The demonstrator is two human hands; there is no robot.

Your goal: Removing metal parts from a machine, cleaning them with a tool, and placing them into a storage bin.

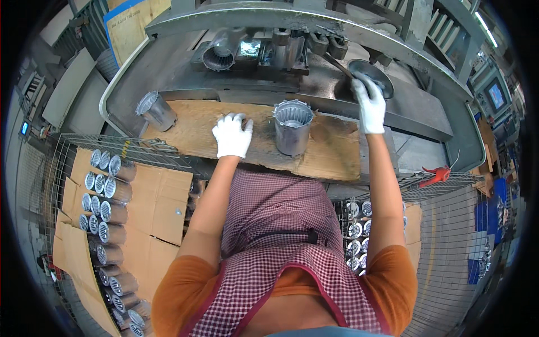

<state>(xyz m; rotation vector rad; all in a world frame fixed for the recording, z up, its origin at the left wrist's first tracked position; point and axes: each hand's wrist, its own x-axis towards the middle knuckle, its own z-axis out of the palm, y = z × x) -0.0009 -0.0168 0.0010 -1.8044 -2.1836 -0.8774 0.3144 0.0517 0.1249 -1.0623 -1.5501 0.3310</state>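
Hands (pixel 233 136) wear white gloves (pixel 371 109); sleeves (pixel 394 278) are orange, the checked apron (pixel 278 210) red-edged.

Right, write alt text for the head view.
White-gloved right hand at a round dark metal bowl; white-gloved left hand over a flat brown board where a ribbed grey metal cylinder stands. Similar cylinders lie in a wire basket, left.

The left hand (pixel 232 135) rests on a wooden board (pixel 193 121), the right hand (pixel 370 105) at a dark bowl (pixel 377 71)
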